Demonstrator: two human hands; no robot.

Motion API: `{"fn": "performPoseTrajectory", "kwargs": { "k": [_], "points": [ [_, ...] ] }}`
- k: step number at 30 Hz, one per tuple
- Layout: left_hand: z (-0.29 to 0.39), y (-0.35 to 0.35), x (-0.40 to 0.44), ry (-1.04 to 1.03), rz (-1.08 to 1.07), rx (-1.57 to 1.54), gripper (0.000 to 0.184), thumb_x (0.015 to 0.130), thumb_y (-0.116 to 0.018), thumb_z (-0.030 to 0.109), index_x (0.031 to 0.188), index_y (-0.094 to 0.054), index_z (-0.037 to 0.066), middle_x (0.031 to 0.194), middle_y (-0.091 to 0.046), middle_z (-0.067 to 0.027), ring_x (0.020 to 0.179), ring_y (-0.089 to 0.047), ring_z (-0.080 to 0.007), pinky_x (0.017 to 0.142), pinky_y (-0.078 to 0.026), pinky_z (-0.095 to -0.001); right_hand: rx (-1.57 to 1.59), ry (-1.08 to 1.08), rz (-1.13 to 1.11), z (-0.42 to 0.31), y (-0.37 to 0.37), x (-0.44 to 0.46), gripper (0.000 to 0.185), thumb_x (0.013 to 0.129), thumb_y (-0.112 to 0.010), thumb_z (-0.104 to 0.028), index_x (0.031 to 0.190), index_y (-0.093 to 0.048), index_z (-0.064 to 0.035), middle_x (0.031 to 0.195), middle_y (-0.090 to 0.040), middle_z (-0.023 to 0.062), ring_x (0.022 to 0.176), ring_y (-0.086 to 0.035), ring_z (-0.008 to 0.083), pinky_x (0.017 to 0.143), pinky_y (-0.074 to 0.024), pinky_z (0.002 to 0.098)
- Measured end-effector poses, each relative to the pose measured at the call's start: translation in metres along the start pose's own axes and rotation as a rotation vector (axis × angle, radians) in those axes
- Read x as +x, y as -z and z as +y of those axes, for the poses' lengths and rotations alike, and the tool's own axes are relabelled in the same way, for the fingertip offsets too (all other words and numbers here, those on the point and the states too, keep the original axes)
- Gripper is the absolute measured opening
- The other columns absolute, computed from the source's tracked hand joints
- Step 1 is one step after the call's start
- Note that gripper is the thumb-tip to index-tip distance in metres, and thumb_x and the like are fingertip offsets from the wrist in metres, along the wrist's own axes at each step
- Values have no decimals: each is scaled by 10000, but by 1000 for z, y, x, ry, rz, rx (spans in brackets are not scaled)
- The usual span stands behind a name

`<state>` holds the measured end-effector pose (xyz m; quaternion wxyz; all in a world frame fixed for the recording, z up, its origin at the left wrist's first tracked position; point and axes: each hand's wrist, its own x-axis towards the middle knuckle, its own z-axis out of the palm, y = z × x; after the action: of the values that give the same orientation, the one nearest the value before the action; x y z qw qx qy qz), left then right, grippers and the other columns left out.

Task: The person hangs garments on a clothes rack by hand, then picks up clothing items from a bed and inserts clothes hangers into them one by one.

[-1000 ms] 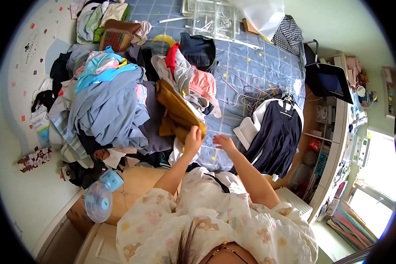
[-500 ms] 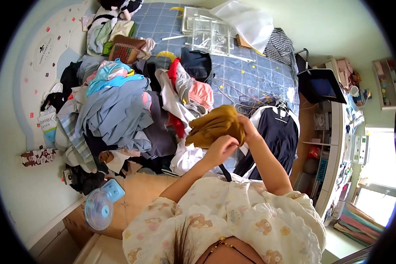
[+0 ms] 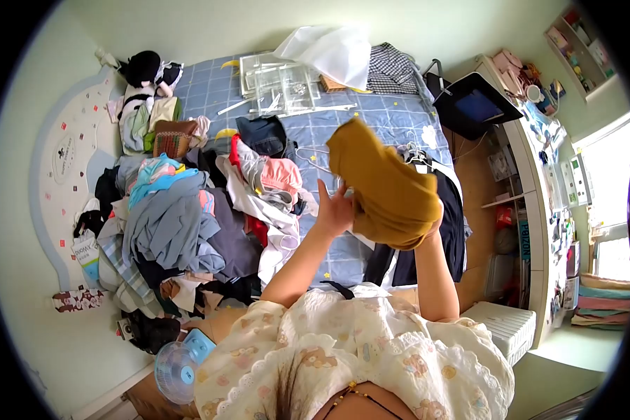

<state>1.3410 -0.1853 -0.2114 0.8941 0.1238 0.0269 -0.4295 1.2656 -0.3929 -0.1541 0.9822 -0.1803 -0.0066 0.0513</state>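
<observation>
A mustard-yellow garment is lifted above the bed, loosely folded, its flap reaching away from me. At its lower right, my right hand grips it, with most of the fingers hidden by the cloth. My left hand is at its left edge; a finger or thumb points up while the other fingers go partly behind the cloth, closed on that edge. Under the garment lie dark clothes with white trim, on hangers. Left of my hands are a white garment and a pink one.
A big heap of clothes covers the bed's left side. Clear plastic organisers and a white plastic bag lie at the far edge. A dark screen stands at the right, by shelves. A blue fan is at lower left.
The mustard garment has gone from a bunched bundle to a broader, opened shape, raised and shifted right. My hands have moved apart. The view has tilted and shifted.
</observation>
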Motion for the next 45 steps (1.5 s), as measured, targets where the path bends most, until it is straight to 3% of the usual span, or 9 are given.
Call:
{"fn": "performPoseTrajectory", "kwargs": {
  "k": [6,7,15,19,25,31,39,43,45],
  "points": [
    [-3,-58,33,-316,82,218,413,921,-574,189,1291,-425,84,1231,-545,-71,1120,-549,-215,945,-462,-369,-927,-25,663,-44,51,-34,269,899,-476,-108,1127,-566,1,1000,-631,96,918,-616,188,809,-488,290],
    [-4,-65,36,-368,160,295,408,914,-579,144,1290,-435,72,1234,-544,-78,1117,-545,-197,940,-463,-362,-1431,44,643,-45,59,-42,281,866,-519,-29,1142,-569,-41,942,-615,70,911,-603,157,784,-477,269],
    [-14,-117,41,-650,-46,1365,384,864,-518,-16,1242,-463,27,1149,-527,-100,1114,-502,-202,943,-393,-298,-1700,577,206,-58,-71,-21,738,705,-720,-1,1360,-405,-133,1380,-348,114,1262,-389,271,967,-402,393],
    [-14,-130,27,-682,-19,1709,381,832,-603,25,1189,-471,27,1049,-526,-121,1009,-535,-237,874,-422,-323,-2006,767,-165,-60,-96,2,518,627,-712,50,1117,-601,-77,1299,-468,113,1257,-392,312,1016,-362,413],
    [-8,-133,-16,-553,110,1694,397,770,-745,148,1011,-456,22,903,-532,-86,833,-518,-173,775,-434,-283,-1011,555,164,-39,-54,24,291,748,-440,156,952,-589,11,915,-624,40,865,-578,104,787,-455,226],
    [17,-97,-57,-410,278,1692,239,841,-658,58,1005,-493,7,847,-508,-23,819,-488,-97,747,-421,-221,-1057,948,406,-78,-50,7,133,871,-481,71,950,-561,0,850,-559,-6,781,-493,55,719,-394,176],
    [42,-71,-85,-271,403,1733,178,845,-645,82,944,-522,-2,830,-583,-71,744,-553,-139,720,-443,-252,-1063,941,276,-92,-59,-31,123,920,-433,47,989,-527,9,887,-569,18,800,-517,54,746,-405,176],
    [41,-72,-83,-1013,368,2144,130,874,-595,74,958,-579,-23,886,-621,-96,818,-596,-182,763,-449,-274,-1163,1038,358,-80,-64,-34,85,915,-469,26,969,-533,16,836,-553,-3,747,-491,35,678,-381,161],
    [38,-88,-93,-1022,440,1840,153,903,-542,88,985,-607,-23,912,-639,-103,860,-607,-208,790,-452,-297,-1213,1048,428,-76,-68,-34,84,908,-478,27,965,-539,15,818,-541,-10,721,-474,33,651,-373,164]
  ]
}}
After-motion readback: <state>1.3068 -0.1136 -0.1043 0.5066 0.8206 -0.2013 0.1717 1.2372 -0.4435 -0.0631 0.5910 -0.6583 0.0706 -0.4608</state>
